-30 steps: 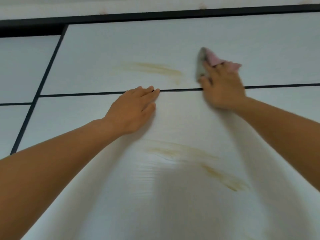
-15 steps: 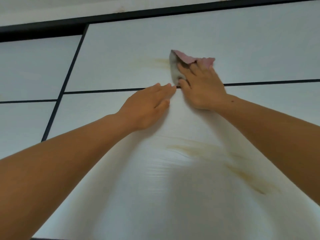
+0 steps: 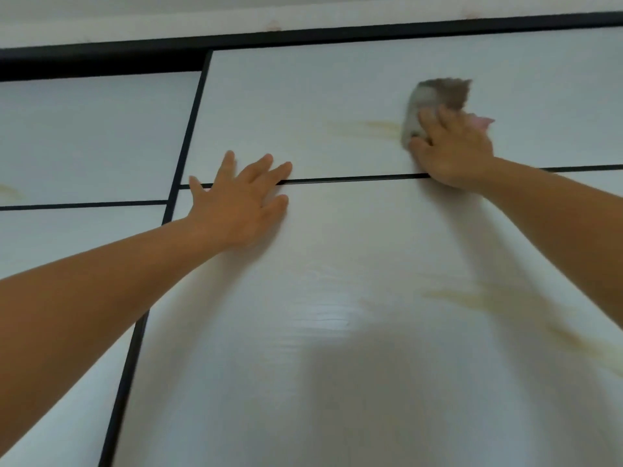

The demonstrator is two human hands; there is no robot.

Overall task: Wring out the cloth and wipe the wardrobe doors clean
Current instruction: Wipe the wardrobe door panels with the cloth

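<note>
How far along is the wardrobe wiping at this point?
Wringing looks done: the cloth is in use. In hand: the right hand holds it against the upper panel beside a yellowish streak, the left hand braced flat. Left: that streak, the lower panel streaks, a mark on the left door.

Motion blur smears the cloth [image 3: 435, 99], and the right hand [image 3: 453, 153] covers its near part, so its fold cannot be read. The left forearm [image 3: 84, 315] runs out at the left edge and the right forearm [image 3: 556, 214] at the right, and the left hand [image 3: 236, 203] hides a stretch of the dark seam [image 3: 354, 179]. The door [image 3: 337, 332] is cut off near and right; the blurred right stain [image 3: 472, 296] trails toward the right edge, and the left stain [image 3: 8, 192] is clipped at the left edge.
</note>
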